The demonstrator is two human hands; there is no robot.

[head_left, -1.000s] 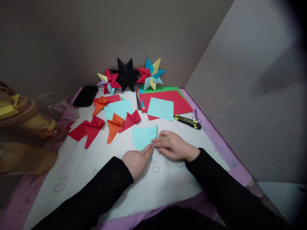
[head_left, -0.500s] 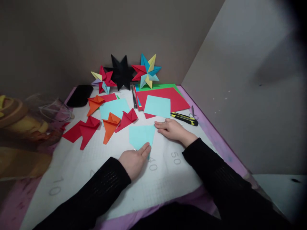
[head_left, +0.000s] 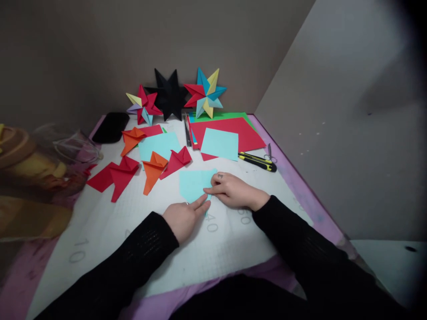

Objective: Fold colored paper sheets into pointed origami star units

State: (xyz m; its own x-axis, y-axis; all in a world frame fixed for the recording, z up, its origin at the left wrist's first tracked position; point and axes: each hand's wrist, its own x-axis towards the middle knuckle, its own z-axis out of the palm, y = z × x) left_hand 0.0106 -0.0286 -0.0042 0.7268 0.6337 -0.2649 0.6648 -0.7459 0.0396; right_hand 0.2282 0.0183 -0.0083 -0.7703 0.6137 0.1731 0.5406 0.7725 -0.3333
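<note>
The person's left hand (head_left: 182, 218) lies low over the lower tip of the folded sheet (head_left: 193, 181), two fingers stretched out side by side and pressing the paper down against the mat (head_left: 233, 253). The right hand (head_left: 231, 190) bears on the sheet's right edge, its fingers held close together and the fingertips of both hands almost meeting; whether it also pinches the paper, one cannot tell. The sheet, pale blue, lies flat mid-mat, just above the printed 40. To its left sit an orange piece (head_left: 154, 172) and a red piece (head_left: 124, 174), both folded. Beyond it lie a blue square (head_left: 220, 144) on a red sheet (head_left: 250, 135), with a cutter (head_left: 257, 162) and scissors (head_left: 270, 154) to the right. A black star (head_left: 171, 95) leans at the wall (head_left: 247, 49) between two multicoloured ones.
</note>
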